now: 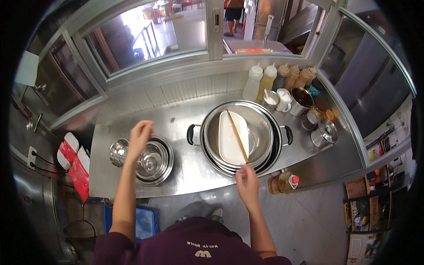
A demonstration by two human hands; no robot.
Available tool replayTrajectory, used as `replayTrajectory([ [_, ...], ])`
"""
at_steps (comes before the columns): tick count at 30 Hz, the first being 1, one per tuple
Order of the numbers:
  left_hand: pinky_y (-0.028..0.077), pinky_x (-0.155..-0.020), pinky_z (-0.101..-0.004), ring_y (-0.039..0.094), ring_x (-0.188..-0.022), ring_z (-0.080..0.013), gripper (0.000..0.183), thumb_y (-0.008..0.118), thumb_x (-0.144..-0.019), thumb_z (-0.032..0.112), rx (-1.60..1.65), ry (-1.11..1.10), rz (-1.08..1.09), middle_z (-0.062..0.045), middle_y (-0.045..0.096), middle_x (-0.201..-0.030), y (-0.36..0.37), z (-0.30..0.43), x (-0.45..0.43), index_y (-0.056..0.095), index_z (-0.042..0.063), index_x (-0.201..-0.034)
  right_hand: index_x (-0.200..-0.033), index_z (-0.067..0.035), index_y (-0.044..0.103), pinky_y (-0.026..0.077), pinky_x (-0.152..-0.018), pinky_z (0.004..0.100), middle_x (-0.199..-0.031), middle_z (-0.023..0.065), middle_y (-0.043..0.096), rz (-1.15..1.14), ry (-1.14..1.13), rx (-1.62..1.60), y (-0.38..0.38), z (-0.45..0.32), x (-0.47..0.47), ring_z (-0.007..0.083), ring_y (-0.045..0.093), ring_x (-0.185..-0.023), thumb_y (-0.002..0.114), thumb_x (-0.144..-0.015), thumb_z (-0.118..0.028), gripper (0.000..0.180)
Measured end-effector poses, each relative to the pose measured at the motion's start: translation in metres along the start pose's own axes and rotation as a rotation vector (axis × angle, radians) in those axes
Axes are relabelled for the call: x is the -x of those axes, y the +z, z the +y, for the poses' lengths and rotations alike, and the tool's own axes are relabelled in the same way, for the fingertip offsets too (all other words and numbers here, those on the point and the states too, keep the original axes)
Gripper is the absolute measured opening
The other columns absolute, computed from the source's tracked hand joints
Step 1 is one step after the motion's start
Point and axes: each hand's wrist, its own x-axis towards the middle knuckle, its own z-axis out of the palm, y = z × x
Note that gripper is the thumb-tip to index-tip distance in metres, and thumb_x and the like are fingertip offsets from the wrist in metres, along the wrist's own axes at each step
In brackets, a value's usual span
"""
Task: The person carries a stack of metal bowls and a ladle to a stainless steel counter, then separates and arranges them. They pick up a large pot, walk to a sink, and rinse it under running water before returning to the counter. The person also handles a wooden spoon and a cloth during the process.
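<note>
My left hand (140,136) is above the nested metal bowls (169,159) on the left of the steel counter; its fingers are bent, and whether it holds anything is unclear. Beside the bowls a shiny metal vessel (118,150) is partly hidden by my wrist. My right hand (247,185) is at the counter's front edge, its fingertips close to the lower end of wooden chopsticks (237,134); contact cannot be told. The chopsticks lie across a white oblong dish (228,149) inside a large metal bowl (261,132), which is set in a wide two-handled pot (282,136).
Squeeze bottles (254,81), a white mug (284,99) and a lidded metal pot (323,134) stand at the back right. An oil jug (281,184) is beyond the front edge. A blue crate (154,222) is below left. A person (233,15) stands beyond the window.
</note>
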Motion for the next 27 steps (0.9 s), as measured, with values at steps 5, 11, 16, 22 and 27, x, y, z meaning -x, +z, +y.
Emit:
replayTrajectory([
  [5, 0.046, -0.066, -0.0284, 0.058, -0.074, -0.0155, 0.028, 0.052, -0.086, 0.023, -0.074, 0.008, -0.448, -0.008, 0.061, -0.085, 0.120, 0.007, 0.022, 0.057, -0.002, -0.099, -0.101, 0.002, 0.052, 0.040, -0.078, 0.0372, -0.090, 0.0140, 0.052, 0.087, -0.190, 0.254, 0.023, -0.015, -0.051, 0.0293, 0.048, -0.090, 0.062, -0.073, -0.011, 0.033],
  [11, 0.045, -0.074, -0.0445, 0.057, -0.082, -0.0421, 0.043, 0.053, -0.080, 0.028, -0.373, -0.038, -0.568, -0.030, 0.057, -0.082, 0.186, 0.006, 0.011, 0.047, -0.010, -0.100, -0.102, 0.002, 0.051, 0.037, -0.081, 0.0394, -0.093, 0.0169, 0.050, 0.006, -0.159, 0.388, 0.037, 0.029, -0.094, 0.0326, 0.046, -0.091, 0.061, -0.073, -0.013, 0.035],
  [16, 0.046, -0.075, -0.0455, 0.058, -0.081, -0.0428, 0.046, 0.056, -0.078, 0.028, -0.566, -0.172, -0.523, -0.030, 0.058, -0.081, 0.218, -0.003, -0.006, 0.049, -0.010, -0.102, -0.102, 0.001, 0.051, 0.045, -0.070, 0.0419, -0.085, 0.0187, 0.058, -0.191, 0.030, 0.499, 0.044, 0.069, -0.141, 0.0343, 0.057, -0.080, 0.058, -0.075, -0.023, 0.037],
  [22, 0.045, -0.072, -0.0445, 0.059, -0.075, -0.0410, 0.039, 0.050, -0.074, 0.028, -0.503, -0.224, -0.533, -0.028, 0.058, -0.074, 0.226, -0.005, -0.014, 0.059, -0.010, -0.076, -0.096, -0.002, 0.049, 0.045, -0.065, 0.0430, -0.079, 0.0163, 0.058, -0.397, 0.132, 0.344, 0.058, 0.094, -0.148, 0.0364, 0.057, -0.074, 0.050, -0.079, -0.015, 0.020],
  [27, 0.046, -0.070, -0.0405, 0.060, -0.073, -0.0360, 0.042, 0.045, -0.076, 0.030, -0.456, -0.235, -0.346, -0.027, 0.059, -0.075, 0.207, 0.026, -0.009, 0.060, -0.008, -0.081, -0.094, -0.006, 0.049, 0.040, -0.044, 0.0241, -0.062, 0.0011, 0.048, -0.113, 0.291, -0.567, 0.000, 0.075, -0.160, 0.0116, 0.050, -0.052, 0.045, -0.088, -0.015, 0.012],
])
